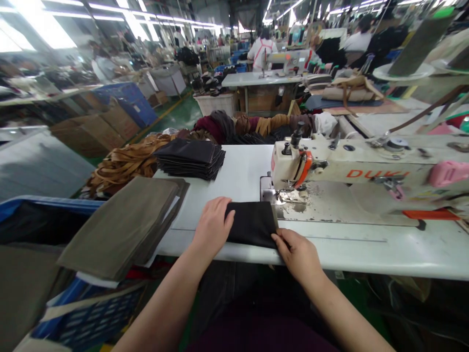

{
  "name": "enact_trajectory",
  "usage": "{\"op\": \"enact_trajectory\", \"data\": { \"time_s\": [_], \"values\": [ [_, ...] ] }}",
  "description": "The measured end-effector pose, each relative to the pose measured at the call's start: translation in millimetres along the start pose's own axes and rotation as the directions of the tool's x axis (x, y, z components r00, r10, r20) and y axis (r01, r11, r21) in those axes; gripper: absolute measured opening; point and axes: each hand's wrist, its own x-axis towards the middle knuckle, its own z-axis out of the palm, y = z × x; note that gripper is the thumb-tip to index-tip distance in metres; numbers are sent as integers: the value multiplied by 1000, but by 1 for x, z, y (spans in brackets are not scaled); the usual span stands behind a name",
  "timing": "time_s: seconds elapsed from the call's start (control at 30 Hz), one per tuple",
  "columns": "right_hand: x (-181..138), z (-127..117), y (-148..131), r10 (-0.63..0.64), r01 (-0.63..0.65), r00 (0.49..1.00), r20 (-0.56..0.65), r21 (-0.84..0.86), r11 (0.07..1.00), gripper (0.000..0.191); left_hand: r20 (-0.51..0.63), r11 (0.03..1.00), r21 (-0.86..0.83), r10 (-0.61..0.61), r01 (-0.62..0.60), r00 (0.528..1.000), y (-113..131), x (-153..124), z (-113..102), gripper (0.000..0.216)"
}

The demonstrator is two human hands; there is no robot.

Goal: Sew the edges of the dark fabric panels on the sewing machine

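A small black fabric piece (pixel 252 222) lies flat on the white sewing table (pixel 366 249), its right edge close to the needle area of the white sewing machine (pixel 366 168). My left hand (pixel 212 227) rests flat on the piece's left end, fingers together and stretched out. My right hand (pixel 298 254) pinches the near right corner of the same piece between thumb and fingers. The presser foot (pixel 289 195) sits just right of the fabric's far corner.
A stack of dark cut pieces (pixel 190 159) lies at the table's far left, with tan straps (pixel 124 164) beside it. Olive-grey fabric panels (pixel 124 227) rest over a blue crate (pixel 84 313) at my left. Other workers and sewing tables fill the background.
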Motion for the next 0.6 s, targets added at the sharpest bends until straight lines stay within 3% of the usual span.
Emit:
{"op": "enact_trajectory", "data": {
  "time_s": [0.1, 0.17, 0.23, 0.33, 0.47, 0.6],
  "values": [
    [-2, 1, 2, -40, 41, 999, -24, 22, 999, 23, 120, 990, -42, 140, -136, 983, 17, 25, 16, 38],
    [-3, 0, 3, -50, 51, 998, -31, 27, 998, 22, 212, 984, -56, 174, -166, 962, 24, 41, 26, 29],
    [-3, -1, 2, -48, 48, 999, -24, 17, 999, 23, 310, 986, -33, 168, -166, 936, 30, 54, 34, 16],
    [-2, -2, 1, 11, -11, 1000, -4, -11, 1000, 20, 422, 986, 41, 132, -164, 897, 35, 67, 39, 16],
    [1, -4, -3, 118, -115, 992, 48, -62, 991, 41, 485, 985, 92, 84, -146, 870, 40, 75, 40, 17],
    [2, -6, -9, 70, -60, 995, 65, -140, 988, 49, 511, 984, 114, 61, -137, 857, 40, 79, 44, 20]
  ]
}}
